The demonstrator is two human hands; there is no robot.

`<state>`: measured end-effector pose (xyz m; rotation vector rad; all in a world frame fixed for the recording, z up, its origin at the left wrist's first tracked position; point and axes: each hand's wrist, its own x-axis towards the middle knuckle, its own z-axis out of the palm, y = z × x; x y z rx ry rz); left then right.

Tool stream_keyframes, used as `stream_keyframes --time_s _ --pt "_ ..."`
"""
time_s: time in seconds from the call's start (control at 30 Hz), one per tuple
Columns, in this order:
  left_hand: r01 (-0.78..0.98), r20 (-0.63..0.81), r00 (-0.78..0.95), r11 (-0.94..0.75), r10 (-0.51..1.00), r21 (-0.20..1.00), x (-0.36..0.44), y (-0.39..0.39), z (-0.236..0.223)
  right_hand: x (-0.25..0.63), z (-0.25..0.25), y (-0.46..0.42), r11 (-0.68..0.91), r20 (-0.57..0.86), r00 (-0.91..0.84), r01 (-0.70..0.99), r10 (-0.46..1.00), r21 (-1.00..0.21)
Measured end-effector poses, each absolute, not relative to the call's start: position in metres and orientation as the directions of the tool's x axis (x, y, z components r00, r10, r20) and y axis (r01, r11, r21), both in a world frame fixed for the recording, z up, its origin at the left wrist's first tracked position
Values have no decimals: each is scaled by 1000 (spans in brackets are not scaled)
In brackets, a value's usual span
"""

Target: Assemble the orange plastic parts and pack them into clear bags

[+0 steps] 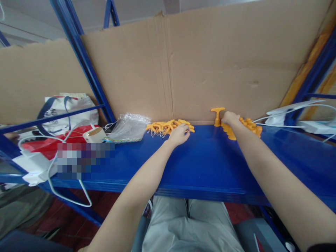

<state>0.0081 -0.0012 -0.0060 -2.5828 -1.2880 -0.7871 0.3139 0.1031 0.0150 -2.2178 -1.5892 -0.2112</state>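
Note:
My left hand (180,135) is at the right end of a row of yellow T-shaped corkscrew handles (160,127) with metal spirals. Its fingers are curled into a pinch, and what is between them, if anything, is not clear. My right hand (230,117) reaches over the left end of a pile of yellow plastic pieces (254,128). Its fingers are bent and partly hidden, so their hold cannot be made out. Just left of that hand, a yellow T-handled corkscrew (217,117) stands upright against the cardboard.
Clear plastic bags (130,127) lie left of the handles on the blue shelf (202,164). Farther left are a cloth bag (70,113), a red bag (52,145) and white cables with adapters (34,162). A cardboard sheet (223,63) closes the back. White devices (288,117) lie at right.

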Motion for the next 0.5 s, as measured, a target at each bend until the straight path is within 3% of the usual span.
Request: stream_keyframes --time_s 0.27,0.5 --pt "863 405 455 -505 793 18 5 -2 -8 313 14 100 -275 311 349 926 884 -257" --pt "909 223 401 -416 888 21 3 -5 -7 304 21 86 -288 285 334 938 899 -191"
